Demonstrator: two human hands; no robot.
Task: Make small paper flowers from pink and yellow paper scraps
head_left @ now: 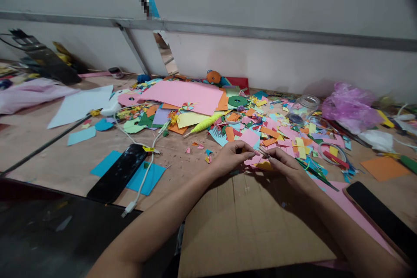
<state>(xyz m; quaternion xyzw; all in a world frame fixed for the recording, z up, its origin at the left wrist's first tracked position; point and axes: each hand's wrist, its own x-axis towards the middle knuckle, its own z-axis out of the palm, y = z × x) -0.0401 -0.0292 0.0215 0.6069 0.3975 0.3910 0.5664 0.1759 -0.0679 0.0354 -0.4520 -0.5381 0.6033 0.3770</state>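
My left hand (232,156) and my right hand (286,166) meet over the wooden table (254,221), fingertips pinched together. Between them runs a thin metal tool (263,153), like tweezers or a slim stick, held at both ends. Under the hands lie pink and yellow paper scraps (260,163). Both forearms reach in from the near edge. What the tool's tip grips is too small to make out.
Several coloured paper scraps (286,134) litter the table beyond the hands. A large pink sheet (185,95), a glass jar (302,108) and a purple plastic bag (350,106) lie farther back. Black phones (119,173) (381,217) rest left and right, with a white cable (143,178).
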